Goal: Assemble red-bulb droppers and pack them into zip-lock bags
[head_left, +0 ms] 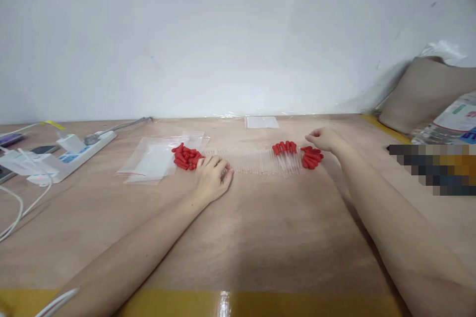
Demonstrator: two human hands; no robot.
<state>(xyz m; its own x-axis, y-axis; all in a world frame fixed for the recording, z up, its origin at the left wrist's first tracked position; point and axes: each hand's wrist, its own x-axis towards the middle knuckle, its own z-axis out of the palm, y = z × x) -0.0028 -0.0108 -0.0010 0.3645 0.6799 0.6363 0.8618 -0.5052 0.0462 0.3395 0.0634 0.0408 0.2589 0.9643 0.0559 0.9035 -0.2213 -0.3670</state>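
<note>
Left of centre, loose red pieces lie beside your curled left hand, its grasp hidden. Across the centre, clear tubes extend rightward to red-topped tubes; right of centre, a red cluster lies below your narrowly pinched right hand, whose hold cannot be told.
</note>
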